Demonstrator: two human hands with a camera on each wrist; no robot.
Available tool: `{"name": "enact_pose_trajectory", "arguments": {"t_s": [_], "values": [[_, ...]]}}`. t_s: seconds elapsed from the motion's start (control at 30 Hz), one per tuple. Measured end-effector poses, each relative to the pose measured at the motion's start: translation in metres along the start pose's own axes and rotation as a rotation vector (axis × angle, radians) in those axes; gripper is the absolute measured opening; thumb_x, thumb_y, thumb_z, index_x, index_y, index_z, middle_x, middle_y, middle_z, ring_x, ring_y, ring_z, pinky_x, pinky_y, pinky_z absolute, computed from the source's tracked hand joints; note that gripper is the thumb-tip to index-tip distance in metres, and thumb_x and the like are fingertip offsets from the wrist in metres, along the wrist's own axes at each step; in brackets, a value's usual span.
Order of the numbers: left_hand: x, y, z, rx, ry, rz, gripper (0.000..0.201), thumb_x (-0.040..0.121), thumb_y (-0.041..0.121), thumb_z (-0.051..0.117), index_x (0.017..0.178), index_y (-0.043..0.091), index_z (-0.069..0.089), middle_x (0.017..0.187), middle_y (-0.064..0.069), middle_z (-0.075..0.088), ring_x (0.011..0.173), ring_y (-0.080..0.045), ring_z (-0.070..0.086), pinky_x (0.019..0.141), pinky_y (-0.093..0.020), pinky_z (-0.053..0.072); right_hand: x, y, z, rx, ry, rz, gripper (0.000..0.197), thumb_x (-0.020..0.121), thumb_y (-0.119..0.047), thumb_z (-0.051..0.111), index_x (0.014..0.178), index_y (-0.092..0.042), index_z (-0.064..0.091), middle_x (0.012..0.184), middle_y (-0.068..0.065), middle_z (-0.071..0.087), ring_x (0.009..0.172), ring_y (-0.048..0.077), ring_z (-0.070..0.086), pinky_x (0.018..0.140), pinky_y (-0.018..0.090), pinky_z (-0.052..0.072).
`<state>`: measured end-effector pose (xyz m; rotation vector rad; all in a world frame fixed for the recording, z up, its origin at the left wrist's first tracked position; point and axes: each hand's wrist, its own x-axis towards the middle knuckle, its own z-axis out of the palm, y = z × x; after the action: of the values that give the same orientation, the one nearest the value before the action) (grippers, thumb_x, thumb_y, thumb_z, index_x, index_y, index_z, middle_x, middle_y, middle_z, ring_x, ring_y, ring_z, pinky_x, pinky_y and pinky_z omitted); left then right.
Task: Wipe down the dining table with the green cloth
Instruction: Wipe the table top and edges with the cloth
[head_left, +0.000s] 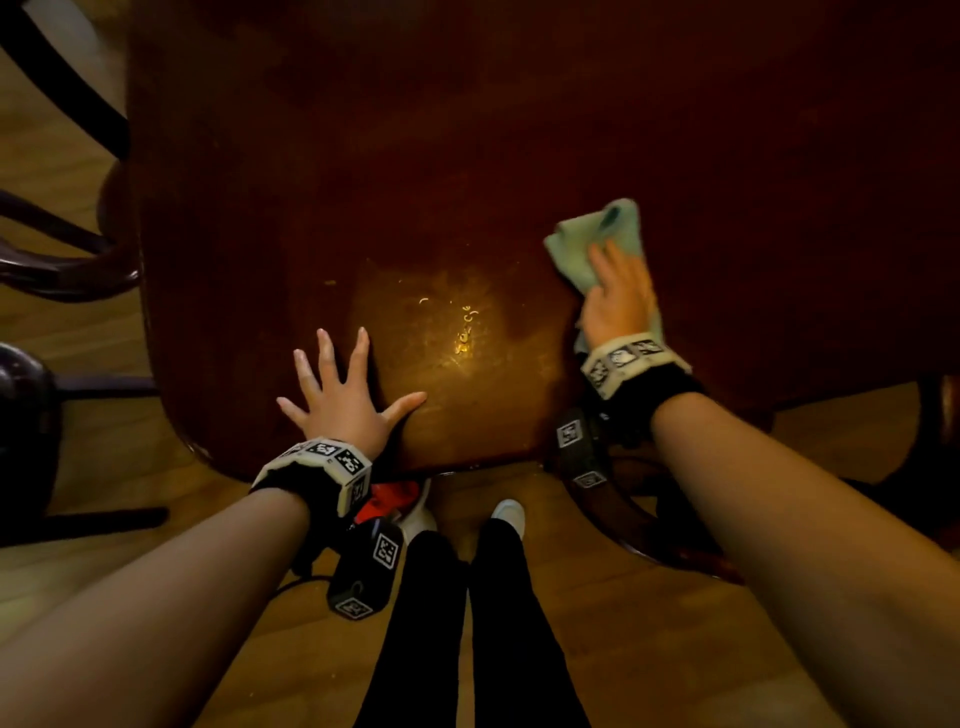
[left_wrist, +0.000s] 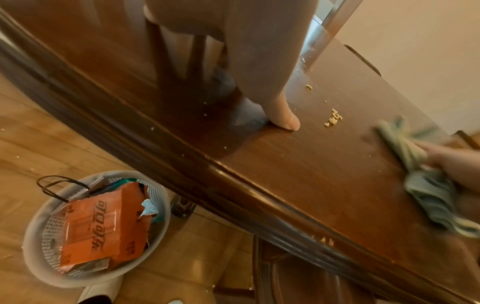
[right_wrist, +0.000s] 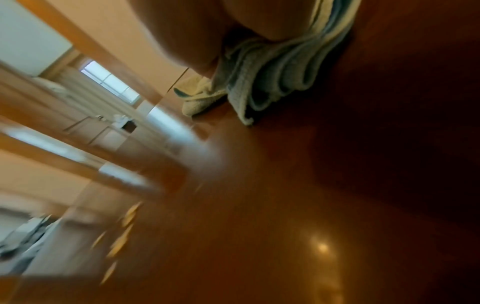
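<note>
The dark wooden dining table (head_left: 467, 156) fills the head view. My right hand (head_left: 618, 296) lies on the bunched green cloth (head_left: 587, 239) at the table's right side, its fingers gripping the folds. The cloth (left_wrist: 426, 191) bulges out from under that hand (left_wrist: 454, 162) in the left wrist view. It (right_wrist: 267, 82) also shows under the palm in the right wrist view. My left hand (head_left: 343, 389) rests flat near the front edge, fingers spread, thumb (left_wrist: 283, 115) on the wood. Pale crumbs (head_left: 467, 327) lie between the hands, left of the cloth.
A white mesh basket (left_wrist: 39, 236) holding an orange package (left_wrist: 103, 228) stands on the wooden floor under the table's near edge. Dark chairs (head_left: 57, 270) stand at the table's left, and another chair (head_left: 649, 535) at the front right. My legs and white shoes (head_left: 509, 514) are below.
</note>
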<state>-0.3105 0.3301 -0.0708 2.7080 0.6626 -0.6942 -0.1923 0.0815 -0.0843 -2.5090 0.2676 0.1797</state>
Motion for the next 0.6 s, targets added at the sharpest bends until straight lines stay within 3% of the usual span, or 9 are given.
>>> {"name": "enact_pose_trajectory", "arguments": {"t_s": [0.1, 0.17, 0.23, 0.3, 0.47, 0.53, 0.6], "values": [[0.000, 0.000, -0.002, -0.017, -0.003, -0.012, 0.102, 0.067, 0.077, 0.050, 0.147, 0.040, -0.002, 0.158, 0.001, -0.017, 0.145, -0.030, -0.015, 0.112, -0.065, 0.005, -0.029, -0.041, 0.035, 0.097, -0.073, -0.050, 0.057, 0.085, 0.000, 0.038, 0.135, -0.026, 0.045, 0.151, -0.009, 0.034, 0.142, 0.019, 0.022, 0.119, 0.041, 0.015], [0.000, 0.000, -0.003, -0.039, -0.020, -0.019, 0.102, 0.067, 0.075, 0.054, 0.147, 0.041, 0.000, 0.158, 0.002, -0.016, 0.146, -0.029, -0.014, 0.112, -0.065, 0.006, -0.044, -0.057, 0.044, 0.227, -0.125, -0.067, 0.055, 0.087, 0.003, 0.036, 0.134, -0.023, 0.047, 0.149, -0.007, 0.038, 0.140, 0.018, 0.025, 0.119, 0.038, 0.018], [-0.001, -0.001, -0.006, -0.096, -0.008, -0.025, 0.101, 0.067, 0.071, 0.058, 0.147, 0.040, 0.004, 0.159, 0.003, -0.014, 0.146, -0.027, -0.012, 0.113, -0.064, 0.007, -0.048, -0.062, 0.033, 0.455, -0.149, -0.011, 0.051, 0.089, 0.007, 0.034, 0.132, -0.016, 0.049, 0.146, 0.000, 0.042, 0.138, 0.018, 0.032, 0.116, 0.025, 0.023], [-0.003, -0.003, -0.008, -0.164, 0.037, -0.041, 0.100, 0.068, 0.068, 0.062, 0.147, 0.038, 0.008, 0.159, 0.003, -0.010, 0.147, -0.026, -0.009, 0.114, -0.062, 0.008, -0.045, -0.051, 0.006, 0.577, -0.074, 0.086, 0.053, 0.089, 0.010, 0.032, 0.133, -0.013, 0.048, 0.147, 0.004, 0.041, 0.137, 0.016, 0.035, 0.105, 0.011, 0.024], [-0.014, -0.006, 0.002, -0.212, 0.069, -0.094, 0.101, 0.069, 0.062, 0.066, 0.148, 0.035, 0.008, 0.160, 0.001, -0.007, 0.147, -0.027, -0.007, 0.115, -0.061, 0.008, -0.030, 0.036, -0.065, 0.422, 0.315, 0.224, 0.057, 0.087, 0.010, 0.029, 0.141, -0.009, 0.036, 0.152, 0.008, 0.029, 0.141, 0.021, 0.027, 0.116, 0.022, 0.018], [-0.015, -0.006, 0.006, -0.187, 0.051, -0.093, 0.101, 0.069, 0.064, 0.063, 0.148, 0.035, 0.007, 0.160, 0.001, -0.007, 0.147, -0.027, -0.008, 0.115, -0.060, 0.007, -0.032, 0.072, -0.079, 0.242, 0.316, 0.308, 0.058, 0.089, 0.009, 0.027, 0.144, -0.008, 0.025, 0.155, 0.007, 0.021, 0.143, 0.021, 0.021, 0.114, 0.018, 0.012], [-0.013, -0.007, 0.008, -0.184, 0.053, -0.091, 0.102, 0.069, 0.066, 0.062, 0.148, 0.035, 0.006, 0.160, 0.001, -0.008, 0.147, -0.027, -0.009, 0.115, -0.060, 0.006, -0.037, 0.093, -0.078, 0.083, 0.254, 0.359, 0.058, 0.089, 0.008, 0.029, 0.144, -0.005, 0.021, 0.156, 0.011, 0.019, 0.143, 0.026, 0.021, 0.116, 0.027, 0.015]]}}
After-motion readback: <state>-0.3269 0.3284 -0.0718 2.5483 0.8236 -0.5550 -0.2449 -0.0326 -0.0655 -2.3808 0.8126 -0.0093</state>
